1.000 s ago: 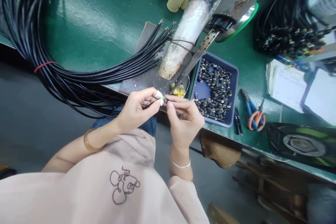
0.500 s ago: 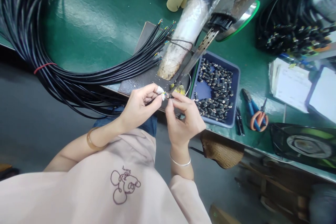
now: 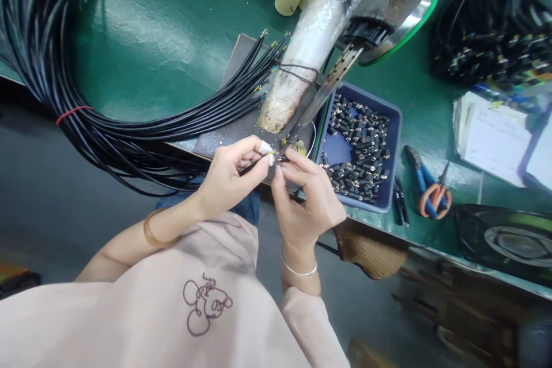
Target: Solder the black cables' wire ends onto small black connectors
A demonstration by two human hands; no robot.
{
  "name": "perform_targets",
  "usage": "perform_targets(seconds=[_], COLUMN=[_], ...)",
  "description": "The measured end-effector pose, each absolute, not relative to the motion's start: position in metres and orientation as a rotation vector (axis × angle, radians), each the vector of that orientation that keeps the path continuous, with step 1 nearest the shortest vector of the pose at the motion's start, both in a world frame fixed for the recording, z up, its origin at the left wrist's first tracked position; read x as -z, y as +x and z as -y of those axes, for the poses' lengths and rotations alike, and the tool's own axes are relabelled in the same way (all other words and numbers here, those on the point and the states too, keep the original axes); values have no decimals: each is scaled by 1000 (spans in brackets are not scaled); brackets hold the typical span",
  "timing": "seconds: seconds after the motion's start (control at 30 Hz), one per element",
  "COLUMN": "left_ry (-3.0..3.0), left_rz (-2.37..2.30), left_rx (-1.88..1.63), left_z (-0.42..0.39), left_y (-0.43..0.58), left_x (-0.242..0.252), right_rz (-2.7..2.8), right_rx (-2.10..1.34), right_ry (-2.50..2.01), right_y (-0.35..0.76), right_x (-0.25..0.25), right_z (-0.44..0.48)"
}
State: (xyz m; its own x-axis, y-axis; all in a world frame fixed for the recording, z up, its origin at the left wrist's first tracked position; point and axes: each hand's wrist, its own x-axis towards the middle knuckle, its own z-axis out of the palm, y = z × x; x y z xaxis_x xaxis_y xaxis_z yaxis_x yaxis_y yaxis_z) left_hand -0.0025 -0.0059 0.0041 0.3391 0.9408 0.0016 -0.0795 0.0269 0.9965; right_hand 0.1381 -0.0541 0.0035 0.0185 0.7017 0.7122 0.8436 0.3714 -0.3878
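Note:
My left hand (image 3: 235, 172) is closed in a pinch on a black cable, whose thin coloured wires (image 3: 271, 153) stick out past the fingertips. White wrapping covers a fingertip of this hand. Close against it, my right hand (image 3: 308, 192) pinches a small connector (image 3: 279, 158) with metal pins, mostly hidden by the fingers. The wire ends meet the connector's pins. Just above the fingertips is the tip of a mounted soldering iron (image 3: 319, 95), pointing down towards them. Whether it touches the pins I cannot tell.
A blue tray (image 3: 394, 152) of black connectors stands to the right, with pliers (image 3: 425, 184) beyond it. On the left lies a big bundle of black cables (image 3: 142, 126). A foil-wrapped duct (image 3: 297, 63) hangs beside the iron. Papers (image 3: 494, 138) lie far right.
Both hands have shifted very slightly to the right, still together. The iron's tip now shows a little above the fingertips. The view has turned slightly.

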Motion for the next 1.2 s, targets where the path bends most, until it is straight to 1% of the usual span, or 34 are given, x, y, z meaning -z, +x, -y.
perform_targets(seconds=[0.2, 0.37, 0.57, 0.93, 1.2], left_ry=[1310, 1280, 1095, 1039, 1091], left_rz=[-931, -920, -812, -747, -632], left_rx=[-923, -918, -832, -732, -649], left_z=[7, 8, 8, 9, 6], left_y=[-6, -6, -9, -17, -23], left_x=[-3, -5, -11, -10, -7], right_rz=[1852, 1786, 1569, 1642, 1692], right_rx=[188, 162, -3, -36, -324], right_ry=[-1383, -1377, -1334, -1343, -1348], right_y=[143, 143, 143, 139, 146], right_x=[-4, -3, 5, 2, -10], right_z=[57, 58, 67, 75, 80])
